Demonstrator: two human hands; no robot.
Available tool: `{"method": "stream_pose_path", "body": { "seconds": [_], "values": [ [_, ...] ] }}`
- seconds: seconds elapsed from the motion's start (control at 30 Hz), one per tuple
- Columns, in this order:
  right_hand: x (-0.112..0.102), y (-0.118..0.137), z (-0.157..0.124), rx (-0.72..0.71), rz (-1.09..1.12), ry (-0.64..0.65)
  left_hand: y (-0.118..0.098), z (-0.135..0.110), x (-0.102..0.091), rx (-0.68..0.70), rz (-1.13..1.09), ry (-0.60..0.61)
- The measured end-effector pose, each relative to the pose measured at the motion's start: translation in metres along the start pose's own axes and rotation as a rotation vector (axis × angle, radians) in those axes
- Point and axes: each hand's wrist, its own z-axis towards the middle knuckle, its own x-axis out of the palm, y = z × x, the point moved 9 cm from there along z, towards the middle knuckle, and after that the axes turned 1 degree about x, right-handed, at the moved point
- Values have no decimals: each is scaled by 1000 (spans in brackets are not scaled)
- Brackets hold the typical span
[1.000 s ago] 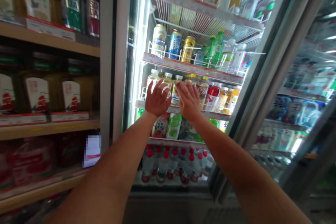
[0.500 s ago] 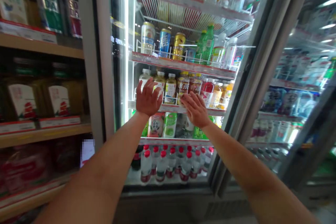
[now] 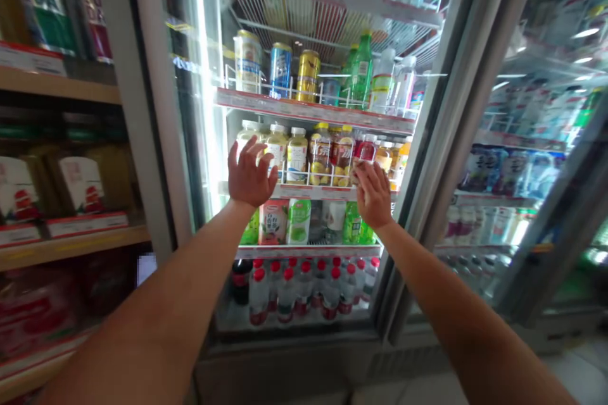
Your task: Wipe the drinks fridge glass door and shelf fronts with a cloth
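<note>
My left hand (image 3: pixel 251 176) is open, fingers spread, in front of the pale-yellow drink bottles (image 3: pixel 275 149) at the left of the fridge's middle shelf. Whether it touches the glass is unclear. My right hand (image 3: pixel 374 193) reaches to the right part of the same shelf, before a red drink bottle (image 3: pixel 365 147). Its fingers lie close together and bent, with a small brownish-pale patch at the tips that I cannot make out. Between my hands stand tea bottles with yellow caps (image 3: pixel 320 152).
Cans (image 3: pixel 281 69) and green bottles (image 3: pixel 363 69) fill the shelf above. Cartons (image 3: pixel 298 221) stand below, then red-capped bottles (image 3: pixel 286 294) at the bottom. A metal door frame (image 3: pixel 456 107) runs along the right; a wooden shelf (image 3: pixel 76 247) with large bottles is at left.
My right hand has moved right, from before the tea bottles to the red drink bottle. The left hand stays spread at the left bottles. The whole view has shifted slightly.
</note>
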Motion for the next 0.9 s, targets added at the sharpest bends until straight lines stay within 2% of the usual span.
{"method": "stream_pose_path", "body": {
  "seconds": [0.07,0.13,0.27,0.33,0.4,0.5,0.57,0.63,0.7,0.77,0.83,0.9],
  "values": [
    [-11,-22,3,122,2,-124,1,0,1,-12,-5,7],
    [-18,-38,-8,235,2,-222,1,-1,1,-17,-12,4],
    [-19,-41,-52,309,4,-257,0,-1,0,5,-9,-18],
    [-19,-44,-60,336,6,-266,-1,-1,-1,20,-4,-34],
    [-20,-51,-49,377,5,-299,-2,-1,-2,26,-15,-48],
    [-19,-59,-11,435,-1,-358,-2,-2,-3,22,-46,-59],
    [-13,-49,7,424,0,-364,-1,-2,-3,10,-62,-57],
    [-4,-20,7,322,-4,-311,0,-2,-3,-5,-71,-50],
    [9,22,-9,139,-19,-195,0,-2,-3,-15,-75,-46],
    [17,52,-30,42,-12,-116,0,-2,-5,-16,-76,-48],
    [20,65,-35,14,-10,-97,-1,-2,-6,-11,-75,-52],
    [20,66,-17,32,-8,-130,-2,-2,-7,-10,-73,-56]
  ]
}}
